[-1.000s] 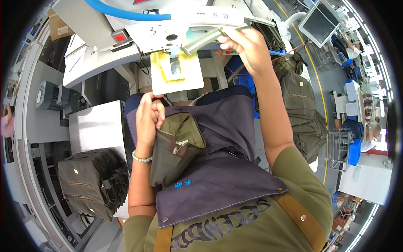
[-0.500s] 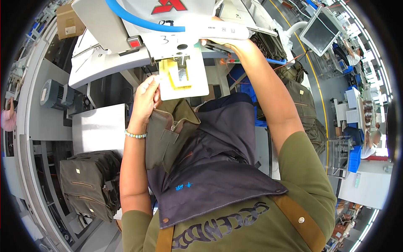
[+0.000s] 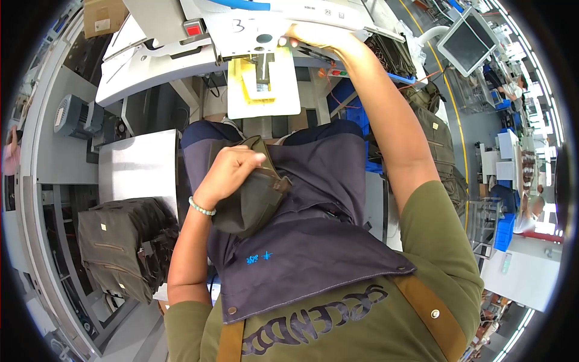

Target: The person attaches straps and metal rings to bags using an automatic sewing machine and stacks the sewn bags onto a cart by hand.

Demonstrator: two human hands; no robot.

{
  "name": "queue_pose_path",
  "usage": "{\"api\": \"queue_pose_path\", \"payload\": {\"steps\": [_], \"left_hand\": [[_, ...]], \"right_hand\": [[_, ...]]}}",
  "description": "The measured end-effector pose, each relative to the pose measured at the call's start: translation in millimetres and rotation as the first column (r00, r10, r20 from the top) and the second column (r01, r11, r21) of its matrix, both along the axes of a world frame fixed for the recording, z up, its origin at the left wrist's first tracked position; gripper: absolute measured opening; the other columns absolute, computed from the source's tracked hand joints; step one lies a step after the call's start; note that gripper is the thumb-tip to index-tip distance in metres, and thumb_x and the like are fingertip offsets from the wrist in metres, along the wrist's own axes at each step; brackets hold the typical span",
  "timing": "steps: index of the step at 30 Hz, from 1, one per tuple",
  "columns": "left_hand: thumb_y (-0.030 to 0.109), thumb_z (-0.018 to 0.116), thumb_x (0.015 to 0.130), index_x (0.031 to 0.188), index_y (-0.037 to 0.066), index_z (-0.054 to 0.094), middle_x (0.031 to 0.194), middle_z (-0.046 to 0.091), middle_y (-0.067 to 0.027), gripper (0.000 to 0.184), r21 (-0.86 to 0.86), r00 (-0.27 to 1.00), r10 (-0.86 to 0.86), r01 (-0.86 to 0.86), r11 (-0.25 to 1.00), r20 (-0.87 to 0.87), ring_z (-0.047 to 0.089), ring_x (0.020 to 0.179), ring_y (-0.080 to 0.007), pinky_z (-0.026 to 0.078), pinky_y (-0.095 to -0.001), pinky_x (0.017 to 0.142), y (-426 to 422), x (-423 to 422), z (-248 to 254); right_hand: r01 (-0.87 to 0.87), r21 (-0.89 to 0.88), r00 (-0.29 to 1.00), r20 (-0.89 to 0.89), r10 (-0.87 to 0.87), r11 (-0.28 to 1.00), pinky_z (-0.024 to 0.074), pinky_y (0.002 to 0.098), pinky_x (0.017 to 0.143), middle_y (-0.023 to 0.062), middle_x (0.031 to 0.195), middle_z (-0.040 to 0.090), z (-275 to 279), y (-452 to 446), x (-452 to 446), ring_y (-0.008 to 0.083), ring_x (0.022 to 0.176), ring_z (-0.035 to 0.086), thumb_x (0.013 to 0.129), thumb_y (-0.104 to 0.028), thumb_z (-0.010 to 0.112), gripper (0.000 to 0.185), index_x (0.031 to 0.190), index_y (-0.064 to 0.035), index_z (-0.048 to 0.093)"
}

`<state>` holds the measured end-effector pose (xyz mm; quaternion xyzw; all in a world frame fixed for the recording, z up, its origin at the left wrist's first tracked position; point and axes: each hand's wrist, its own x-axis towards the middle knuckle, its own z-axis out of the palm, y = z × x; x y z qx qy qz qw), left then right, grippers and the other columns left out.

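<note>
Over lap (image 3: 329,160), left grip (image 3: 232,172) on olive pouch (image 3: 250,208); contents hidden.

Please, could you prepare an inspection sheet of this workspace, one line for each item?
Surface: shiny grey metal side table, dark olive fabric bags piled at its near end.
Job's things: dark olive fabric pouch over the dark purple cloth apron; yellow-and-white rectangular plate below the white machine.
Clutter: brown cardboard box, upper left.
Hands: left hand grips the pouch; right hand at the machine, hold unclear.
Cables: thick blue tube across the machine.
Surroundings: white-framed flat monitor and yellow floor line, right.
</note>
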<state>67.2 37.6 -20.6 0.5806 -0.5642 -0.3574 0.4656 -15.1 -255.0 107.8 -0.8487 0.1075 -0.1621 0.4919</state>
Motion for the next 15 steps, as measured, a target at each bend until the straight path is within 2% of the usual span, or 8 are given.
{"api": "queue_pose_path", "payload": {"steps": [1, 4, 8, 9, 10, 12, 13, 15], "left_hand": [[0.025, 0.065, 0.097, 0.068, -0.002, 0.062, 0.060, 0.058, -0.0080, 0.040, -0.096, 0.949, -0.054, 0.087, 0.992, 0.310, 0.053, 0.060, -0.0227, 0.046, -0.0348, 0.061, 1.1, -2.6, 6.8], [0.020, 0.072, 0.089, 0.066, -0.002, 0.061, 0.064, 0.057, -0.0136, 0.034, -0.199, 0.919, 0.024, 0.060, 0.978, 0.394, 0.050, 0.061, -0.0293, 0.045, -0.0375, 0.060, 4.4, -12.2, 20.8], [0.017, 0.076, 0.085, 0.064, 0.001, 0.055, 0.061, 0.049, -0.0099, 0.034, -0.397, 0.869, 0.213, -0.020, 0.918, 0.447, 0.047, 0.060, -0.0272, 0.042, -0.0388, 0.059, 8.8, -13.4, 44.3], [0.016, 0.079, 0.081, 0.063, 0.002, 0.054, 0.076, 0.062, -0.0090, 0.033, -0.399, 0.835, 0.255, -0.048, 0.916, 0.487, 0.058, 0.072, -0.0266, 0.048, -0.0377, 0.066, 11.5, -16.4, 52.1], [0.016, 0.079, 0.081, 0.063, 0.002, 0.054, 0.076, 0.062, -0.0090, 0.033, -0.396, 0.836, 0.257, -0.052, 0.917, 0.485, 0.058, 0.072, -0.0266, 0.048, -0.0377, 0.066, 10.0, -19.3, 59.9], [0.017, 0.079, 0.079, 0.064, 0.003, 0.054, 0.101, 0.071, -0.0094, 0.033, -0.600, 0.710, 0.411, 0.020, 0.800, 0.572, 0.067, 0.096, -0.0275, 0.052, -0.0383, 0.080, 5.9, -23.7, 69.9], [0.018, 0.079, 0.079, 0.064, 0.004, 0.053, 0.122, 0.069, -0.0122, 0.033, -0.559, 0.671, 0.388, 0.048, 0.828, 0.632, 0.064, 0.116, -0.0297, 0.051, -0.0422, 0.095, 8.7, -24.7, 67.2], [0.019, 0.079, 0.080, 0.065, 0.003, 0.053, 0.122, 0.069, -0.0133, 0.034, -0.563, 0.663, 0.397, 0.045, 0.825, 0.635, 0.064, 0.115, -0.0303, 0.050, -0.0428, 0.097, 6.6, -29.8, 66.2]], "right_hand": [[0.049, -0.091, 0.999, -0.017, -0.051, 0.995, 0.0438, 0.0248, 0.057, 0.0002, 0.067, 0.063, 8.2, 12.3, -4.0, 0.0085, 0.061, 0.055, 0.092, -0.021, 0.065, 0.022, 0.079, -0.0046, 0.070], [0.053, -0.248, 0.969, -0.223, -0.110, 0.967, 0.0384, 0.0244, 0.055, -0.0015, 0.065, 0.060, 15.0, 23.6, -8.2, 0.0077, 0.059, 0.051, 0.090, -0.028, 0.067, 0.027, 0.076, -0.0052, 0.068], [0.141, -0.203, 0.978, -0.124, -0.168, 0.969, 0.0352, 0.0248, 0.054, -0.0020, 0.062, 0.056, -27.9, 2.7, -6.6, 0.0069, 0.057, 0.047, 0.089, -0.034, 0.066, 0.034, 0.070, -0.0059, 0.066], [0.086, -0.171, 0.992, -0.073, -0.100, 0.982, 0.0405, 0.0260, 0.054, -0.0006, 0.065, 0.059, -25.6, 7.1, -6.1, 0.0086, 0.059, 0.051, 0.090, -0.027, 0.068, 0.024, 0.080, -0.0050, 0.067], [0.030, -0.143, 0.999, -0.017, -0.033, 0.989, 0.0457, 0.0272, 0.054, 0.0007, 0.069, 0.061, -25.2, 10.5, -5.6, 0.0102, 0.060, 0.055, 0.090, -0.019, 0.069, 0.015, 0.090, -0.0042, 0.068], [0.109, -0.151, 0.994, -0.006, -0.111, 0.983, 0.0444, 0.0279, 0.054, 0.0005, 0.068, 0.060, -27.7, 16.6, -5.2, 0.0103, 0.059, 0.054, 0.090, -0.020, 0.070, 0.017, 0.088, -0.0033, 0.068], [0.111, -0.125, 0.994, 0.033, -0.108, 0.986, 0.0442, 0.0280, 0.053, 0.0004, 0.067, 0.059, -28.7, 17.4, -5.7, 0.0105, 0.059, 0.053, 0.090, -0.020, 0.070, 0.017, 0.087, -0.0037, 0.068], [0.109, -0.098, 0.992, 0.067, -0.102, 0.989, 0.0441, 0.0282, 0.053, 0.0003, 0.067, 0.059, -29.6, 19.3, -7.2, 0.0106, 0.059, 0.053, 0.090, -0.021, 0.070, 0.017, 0.086, -0.0040, 0.067]]}}
